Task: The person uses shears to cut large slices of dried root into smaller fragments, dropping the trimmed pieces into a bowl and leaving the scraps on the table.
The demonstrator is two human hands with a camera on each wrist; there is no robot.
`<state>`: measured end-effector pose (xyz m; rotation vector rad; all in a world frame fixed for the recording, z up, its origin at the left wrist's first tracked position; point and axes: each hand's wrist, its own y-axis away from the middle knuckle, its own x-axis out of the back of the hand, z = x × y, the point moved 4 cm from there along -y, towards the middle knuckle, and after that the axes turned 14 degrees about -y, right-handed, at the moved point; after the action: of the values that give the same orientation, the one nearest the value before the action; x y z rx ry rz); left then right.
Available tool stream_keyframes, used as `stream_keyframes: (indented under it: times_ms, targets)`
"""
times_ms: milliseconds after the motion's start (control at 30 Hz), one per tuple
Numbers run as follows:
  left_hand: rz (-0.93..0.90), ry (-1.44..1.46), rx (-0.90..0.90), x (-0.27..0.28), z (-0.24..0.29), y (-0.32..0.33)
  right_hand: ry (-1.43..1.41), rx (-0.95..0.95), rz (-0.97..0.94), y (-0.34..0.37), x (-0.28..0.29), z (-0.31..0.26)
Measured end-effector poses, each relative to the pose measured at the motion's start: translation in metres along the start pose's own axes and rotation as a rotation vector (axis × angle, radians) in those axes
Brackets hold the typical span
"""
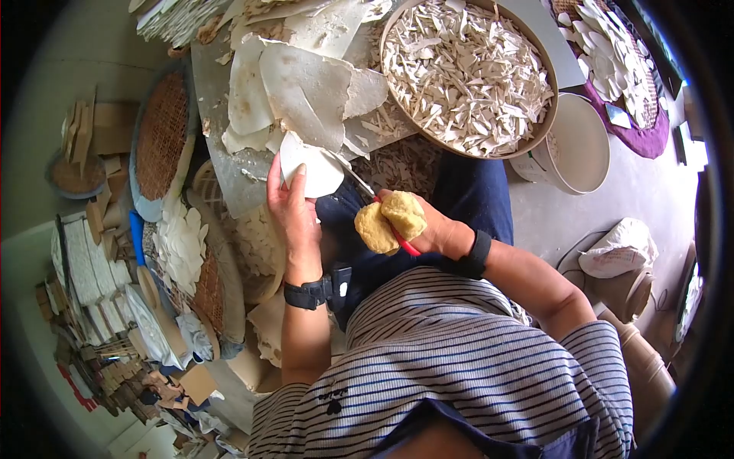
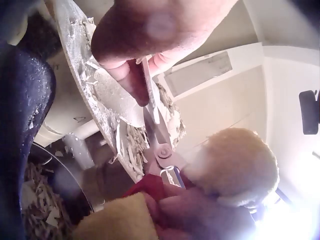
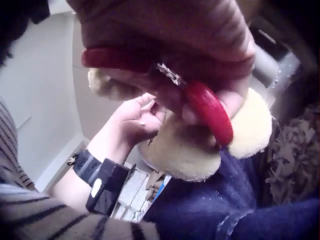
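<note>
The left hand (image 1: 294, 210) pinches a white rounded sheet (image 1: 312, 170) between thumb and fingers, above the lap. Scissors with red handles (image 3: 207, 110) are gripped in the right hand (image 1: 437, 228); their blades (image 2: 157, 122) reach the edge of the sheet in the left wrist view. Yellow spongy padding (image 1: 403, 214) surrounds the handles and the right fingers, with another yellow pad (image 1: 375, 228) beside it. In the left wrist view the sheet (image 2: 150, 90) is seen nearly edge-on under the left fingers. Whether the blades are closed on it is hard to tell.
A round tray (image 1: 552, 115) full of white scraps lies beyond the right hand, with a white bucket (image 1: 587, 145) beside it. Large pale sheets (image 1: 306, 88) lie on a grey board (image 1: 222, 164) ahead. Woven trays (image 1: 164, 130) with white pieces stand at the left.
</note>
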<state>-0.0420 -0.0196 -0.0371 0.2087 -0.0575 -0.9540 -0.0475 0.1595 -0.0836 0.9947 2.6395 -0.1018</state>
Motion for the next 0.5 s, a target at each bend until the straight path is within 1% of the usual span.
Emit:
stream_keyframes:
  times_ms: [67, 133, 200, 233, 333, 433, 467, 500]
  targets:
    - [-0.055, -0.051, -0.011, 0.005, -0.001, -0.008, -0.055, -0.031, -0.006, 0.001, -0.001, 0.003]
    - [-0.123, -0.07, 0.013, 0.006, -0.002, -0.007, 0.123, 0.066, -0.07, 0.003, -0.001, -0.018]
    - [-0.217, -0.059, 0.069, 0.002, 0.001, -0.004, 0.247, 0.244, -0.052, 0.002, 0.001, -0.021]
    - [-0.221, -0.031, 0.111, 0.001, 0.003, -0.002, 0.309, 0.333, -0.041, 0.002, 0.002, -0.023]
    - [-0.222, -0.017, 0.116, 0.002, 0.005, -0.002, 0.332, 0.338, -0.062, 0.0, -0.001, -0.025]
    - [-0.264, -0.084, 0.095, 0.003, 0.01, -0.004, 0.364, 0.201, -0.113, -0.001, -0.002, -0.036]
    - [-0.277, -0.091, 0.112, 0.002, 0.012, -0.004, 0.3, 0.095, -0.114, 0.0, -0.003, -0.026]
    - [-0.28, -0.099, 0.112, 0.003, 0.012, -0.004, 0.339, 0.152, -0.111, 0.0, -0.005, -0.026]
